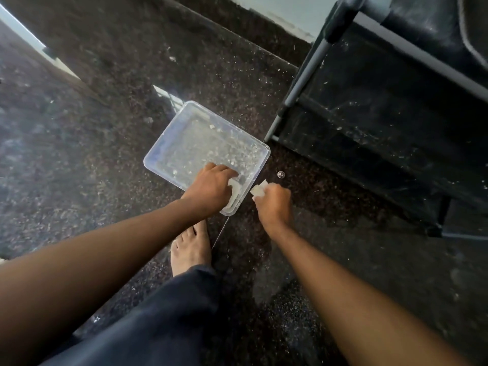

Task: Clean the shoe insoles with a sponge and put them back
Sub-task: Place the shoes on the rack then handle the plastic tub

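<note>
Left hand [211, 187], fingers curled, grips a pale insole [234, 193] at the near corner of the clear tray [169, 143] on the floor. Right hand [272, 200] closes on a white sponge [259, 188] just outside the tray's rim, directly right of the insole. The insole's long axis seems to follow the rim; most of it is hidden under the hand. No shoes are visible.

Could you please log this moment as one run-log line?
left hand: holds white insole in clear tray | right hand: grips sponge beside tray | stage: cleaning
</note>
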